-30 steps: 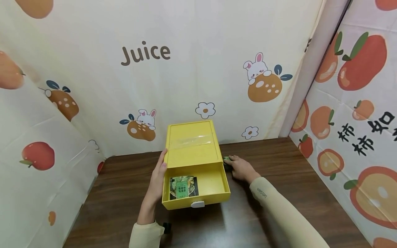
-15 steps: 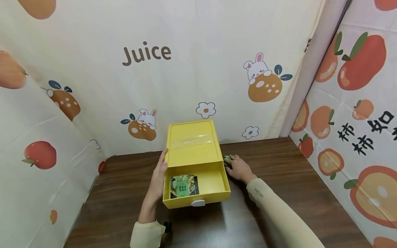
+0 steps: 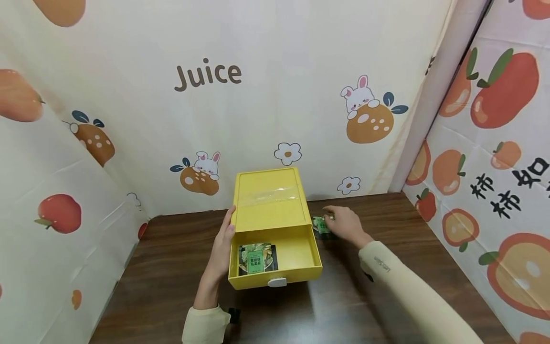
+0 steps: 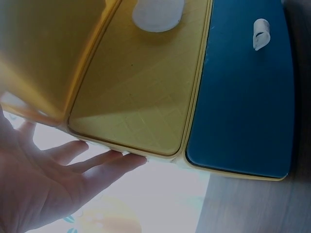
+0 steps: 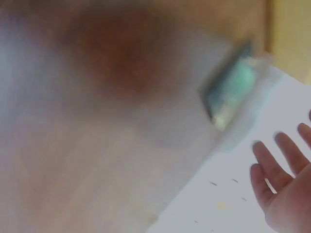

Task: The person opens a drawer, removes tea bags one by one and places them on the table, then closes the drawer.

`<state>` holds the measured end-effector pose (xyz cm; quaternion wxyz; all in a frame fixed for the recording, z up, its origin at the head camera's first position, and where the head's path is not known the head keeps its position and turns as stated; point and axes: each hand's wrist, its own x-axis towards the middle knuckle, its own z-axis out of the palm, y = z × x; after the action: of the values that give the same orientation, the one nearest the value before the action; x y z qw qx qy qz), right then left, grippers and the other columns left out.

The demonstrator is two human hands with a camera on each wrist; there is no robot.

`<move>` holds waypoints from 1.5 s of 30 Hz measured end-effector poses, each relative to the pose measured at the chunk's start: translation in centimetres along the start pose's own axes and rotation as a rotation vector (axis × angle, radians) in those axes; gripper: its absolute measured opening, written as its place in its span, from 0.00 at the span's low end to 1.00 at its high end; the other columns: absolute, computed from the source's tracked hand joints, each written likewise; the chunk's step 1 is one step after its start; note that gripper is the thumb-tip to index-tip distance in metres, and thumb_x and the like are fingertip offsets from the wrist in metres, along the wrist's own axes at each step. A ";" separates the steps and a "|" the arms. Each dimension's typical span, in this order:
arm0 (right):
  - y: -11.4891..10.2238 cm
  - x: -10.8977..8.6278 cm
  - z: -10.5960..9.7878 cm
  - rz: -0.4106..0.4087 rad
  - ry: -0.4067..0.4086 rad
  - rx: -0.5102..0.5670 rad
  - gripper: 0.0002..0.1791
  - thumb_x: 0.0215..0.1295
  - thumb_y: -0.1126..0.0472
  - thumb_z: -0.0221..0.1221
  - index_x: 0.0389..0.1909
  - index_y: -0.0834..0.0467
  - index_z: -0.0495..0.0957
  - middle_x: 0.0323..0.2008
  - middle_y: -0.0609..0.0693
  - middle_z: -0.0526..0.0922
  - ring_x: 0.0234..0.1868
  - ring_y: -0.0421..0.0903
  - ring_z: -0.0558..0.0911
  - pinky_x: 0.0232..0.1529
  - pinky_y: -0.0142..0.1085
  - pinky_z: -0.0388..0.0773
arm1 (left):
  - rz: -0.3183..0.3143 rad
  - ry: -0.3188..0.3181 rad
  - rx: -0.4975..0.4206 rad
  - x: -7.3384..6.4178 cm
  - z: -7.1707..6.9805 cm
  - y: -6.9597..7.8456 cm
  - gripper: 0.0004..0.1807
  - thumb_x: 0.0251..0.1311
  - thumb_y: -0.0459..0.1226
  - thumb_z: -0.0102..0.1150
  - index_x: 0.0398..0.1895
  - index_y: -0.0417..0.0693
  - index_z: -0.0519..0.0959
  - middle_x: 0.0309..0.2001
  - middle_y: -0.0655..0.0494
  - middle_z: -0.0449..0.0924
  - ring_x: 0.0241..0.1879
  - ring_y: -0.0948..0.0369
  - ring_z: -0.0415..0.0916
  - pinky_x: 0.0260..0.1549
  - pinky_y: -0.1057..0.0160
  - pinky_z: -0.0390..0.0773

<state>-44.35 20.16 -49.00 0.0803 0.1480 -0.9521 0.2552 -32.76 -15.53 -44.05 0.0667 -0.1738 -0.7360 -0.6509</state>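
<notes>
A yellow drawer box (image 3: 271,200) stands on the table with its top drawer (image 3: 296,248) pulled out. Inside that drawer, on the left, lies a green and black tea sachet (image 3: 257,259). My left hand (image 3: 220,248) rests against the box's left side; in the left wrist view its straight fingers touch the edge beside a lower yellow drawer front (image 4: 131,87). A second tea sachet (image 3: 321,225) lies on the table right of the box. My right hand (image 3: 344,224) hovers by it, and in the right wrist view the spread fingers are apart from the sachet (image 5: 231,87).
A blue drawer front (image 4: 243,97) with a curled white handle sits below the yellow ones. The dark wooden table (image 3: 163,277) meets fruit-printed curtains (image 3: 266,95) behind and on both sides.
My right hand has come off the sachet beside the box and shifted to the right, so more of that sachet shows. The left hand stays against the box. The head view has shifted slightly.
</notes>
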 end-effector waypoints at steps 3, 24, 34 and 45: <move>-1.0 0.0 -2.9 0.007 0.021 0.024 0.15 0.67 0.58 0.55 0.50 0.58 0.83 0.33 0.51 0.85 0.21 0.43 0.77 0.20 0.40 0.73 | -0.010 -0.003 -0.001 0.0 -0.1 0.0 0.29 0.77 0.47 0.30 0.78 0.62 0.44 0.75 0.52 0.47 0.63 0.48 0.61 0.59 0.46 0.65; -14.6 -2.9 -12.9 -0.543 -0.125 0.314 0.09 0.64 0.64 0.62 0.43 0.59 0.85 0.37 0.43 0.85 0.34 0.37 0.79 0.34 0.34 0.78 | 0.004 0.016 0.011 -0.1 -0.3 0.1 0.28 0.77 0.46 0.31 0.77 0.65 0.47 0.75 0.56 0.45 0.67 0.50 0.56 0.62 0.42 0.58; -18.7 -4.4 -9.5 -0.871 -0.355 0.230 0.09 0.62 0.64 0.64 0.44 0.55 0.84 0.40 0.43 0.85 0.39 0.37 0.80 0.39 0.31 0.76 | 0.001 0.021 0.036 0.2 -0.3 -0.1 0.27 0.77 0.46 0.31 0.77 0.64 0.47 0.75 0.54 0.47 0.62 0.48 0.61 0.59 0.42 0.63; -21.0 -3.3 -6.8 -0.858 -0.610 0.030 0.25 0.58 0.64 0.68 0.58 0.53 0.79 0.56 0.41 0.79 0.59 0.35 0.73 0.57 0.29 0.68 | -0.028 0.026 0.053 0.1 -0.4 0.2 0.27 0.77 0.47 0.29 0.77 0.65 0.47 0.75 0.54 0.48 0.63 0.49 0.61 0.58 0.44 0.65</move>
<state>-33.94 7.12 -34.24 -0.1053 0.5933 -0.7821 0.1585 -32.85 -15.89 -43.81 0.0718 -0.1531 -0.7544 -0.6343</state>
